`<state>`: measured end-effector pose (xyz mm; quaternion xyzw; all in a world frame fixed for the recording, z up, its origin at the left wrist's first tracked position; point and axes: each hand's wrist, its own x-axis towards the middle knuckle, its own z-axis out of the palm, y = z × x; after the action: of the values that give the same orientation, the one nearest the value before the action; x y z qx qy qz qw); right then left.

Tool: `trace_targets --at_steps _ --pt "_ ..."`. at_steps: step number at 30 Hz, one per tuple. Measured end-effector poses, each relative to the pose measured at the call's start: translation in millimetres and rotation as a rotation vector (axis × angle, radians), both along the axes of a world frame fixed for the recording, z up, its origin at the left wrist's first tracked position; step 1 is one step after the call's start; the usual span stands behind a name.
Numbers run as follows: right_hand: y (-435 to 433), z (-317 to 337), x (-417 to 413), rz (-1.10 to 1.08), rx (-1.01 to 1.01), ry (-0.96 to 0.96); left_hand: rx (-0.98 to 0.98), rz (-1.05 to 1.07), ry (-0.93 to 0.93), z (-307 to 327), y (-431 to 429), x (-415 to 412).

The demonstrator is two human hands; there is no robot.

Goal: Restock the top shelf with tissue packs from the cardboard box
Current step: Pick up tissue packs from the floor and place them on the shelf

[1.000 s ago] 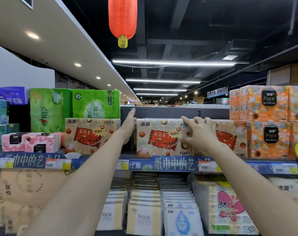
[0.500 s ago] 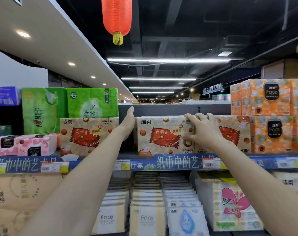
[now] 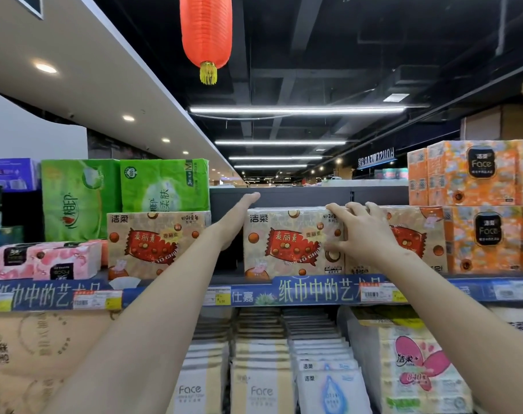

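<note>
Left hand flat, unmoved beside tissue pack; right hand clamped, slid higher.

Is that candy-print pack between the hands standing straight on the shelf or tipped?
Upright. The pack sits flat on the top shelf, its print level, left hand flat against its side, right hand on its front corner.
</note>
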<state>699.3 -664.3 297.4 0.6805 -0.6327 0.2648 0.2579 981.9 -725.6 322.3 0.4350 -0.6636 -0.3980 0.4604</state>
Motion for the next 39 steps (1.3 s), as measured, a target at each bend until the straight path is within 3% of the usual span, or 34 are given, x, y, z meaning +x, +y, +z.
trace_targets --at_steps 4,21,26,34,39 --pt "0.9 5.3 -1.8 -0.003 0.030 0.045 0.025 -0.056 -0.202 5.8 -4.8 9.1" --pt "6.1 22.7 0.9 -0.074 0.112 0.132 -0.004 -0.130 -0.556 35.8 9.8 22.4" --pt "-0.7 18.4 3.2 -0.021 0.113 0.130 0.042 -0.142 -0.423 21.3 -3.6 20.5" --pt "-5.2 12.4 4.0 0.009 0.041 0.117 -0.046 -0.082 -0.359 11.4 -1.7 13.1" --pt "10.1 8.7 -8.4 0.090 0.088 -0.021 -0.135 0.019 -0.394 13.4 12.5 16.0"
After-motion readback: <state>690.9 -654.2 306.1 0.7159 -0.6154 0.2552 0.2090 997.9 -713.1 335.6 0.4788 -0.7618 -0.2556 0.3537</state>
